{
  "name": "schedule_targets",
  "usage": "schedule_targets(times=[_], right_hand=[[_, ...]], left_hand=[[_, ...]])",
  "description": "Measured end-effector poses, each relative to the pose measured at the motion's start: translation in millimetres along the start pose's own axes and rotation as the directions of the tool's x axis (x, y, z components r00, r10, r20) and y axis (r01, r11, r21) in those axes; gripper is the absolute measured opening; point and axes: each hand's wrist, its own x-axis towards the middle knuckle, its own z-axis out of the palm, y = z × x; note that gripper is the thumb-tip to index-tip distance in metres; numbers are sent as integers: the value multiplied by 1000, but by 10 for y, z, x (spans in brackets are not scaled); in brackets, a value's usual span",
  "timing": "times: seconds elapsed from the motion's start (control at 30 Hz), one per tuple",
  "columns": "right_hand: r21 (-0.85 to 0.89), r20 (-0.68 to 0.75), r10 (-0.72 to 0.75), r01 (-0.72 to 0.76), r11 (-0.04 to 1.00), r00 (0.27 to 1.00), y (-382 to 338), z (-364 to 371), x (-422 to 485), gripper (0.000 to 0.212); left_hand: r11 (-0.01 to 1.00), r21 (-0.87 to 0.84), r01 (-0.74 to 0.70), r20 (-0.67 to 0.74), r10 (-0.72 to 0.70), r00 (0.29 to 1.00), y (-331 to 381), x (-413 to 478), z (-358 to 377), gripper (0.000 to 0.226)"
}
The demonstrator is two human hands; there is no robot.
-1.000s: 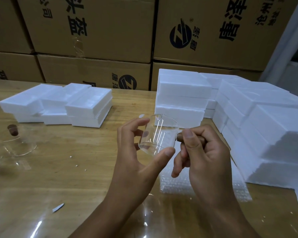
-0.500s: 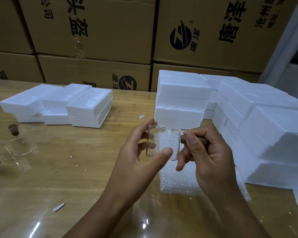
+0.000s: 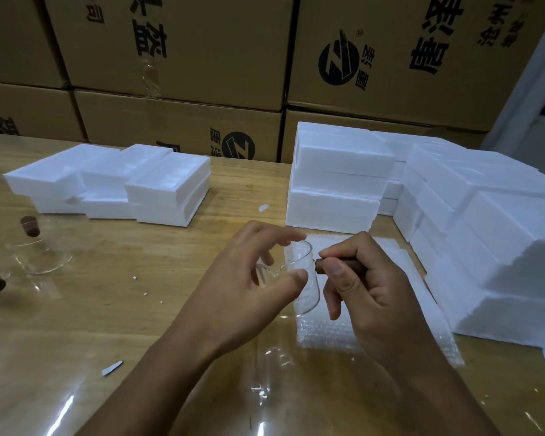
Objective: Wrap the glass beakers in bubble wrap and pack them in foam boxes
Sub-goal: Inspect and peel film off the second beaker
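right hand (image 3: pixel 368 287) pinching wooden handle (image 3: pixel 343 265), left hand (image 3: pixel 252 278) loosely cupping beaker (image 3: pixel 309 295). beaker sits between hands, over bubble wrap (image 3: pixel 328 336). risk imo: slick glass + light grip, could twist loose, smack tabletop (image 3: pixel 139 309).

Printed cardboard cartons (image 3: pixel 202 73) stacked behind wooden table (image 3: pixel 123 313); white crumbs (image 3: pixel 135 278) scattered on it.

Low foam boxes (image 3: pixel 167 190) are stacked on the wooden tabletop (image 3: pixel 170 294) at far left, taller foam stacks (image 3: pixel 337 187) at right. A bubble wrap sheet (image 3: pixel 328 338), a glass beaker (image 3: pixel 41 259) and clear film (image 3: pixel 280 388) are also carried.
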Motion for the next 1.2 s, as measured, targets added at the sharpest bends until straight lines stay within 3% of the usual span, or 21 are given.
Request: schedule_targets(times=[0.17, 0.3, 0.47, 0.63, 0.9, 1.0, 1.2], right_hand=[[0, -4, 5, -5, 1000, 1000, 7, 30, 0, 11], [38, -63, 24, -21, 999, 998, -1, 36, 13, 10], [139, -142, 26, -6, 990, 990, -43, 36, 26, 14], [248, -186, 32, 16, 969, 982, -122, 42, 23, 16], [527, -175, 92, 15, 850, 980, -159, -28, 57, 21], [569, -158, 63, 39, 821, 985, -158, -28, 57, 18], [649, -102, 61, 20, 761, 993, -169, -14, 48, 21]], left_hand=[[995, 28, -96, -5, 96, 995, -22, 12, 3, 38], [960, 153, -235, -43, 244, 969, -54, 0, 17, 33], [830, 307, -466, -149, 526, 838, -55, 12, 21, 30], [757, 333, -563, -191, 638, 746, -31, 10, -40, 28], [796, 113, -595, -316, 597, 738, 38, -25, -10, 33], [818, 35, -574, -345, 549, 761, 45, -26, 6, 31], [876, -170, -452, -351, 375, 858, 63, -35, 65, 50]])
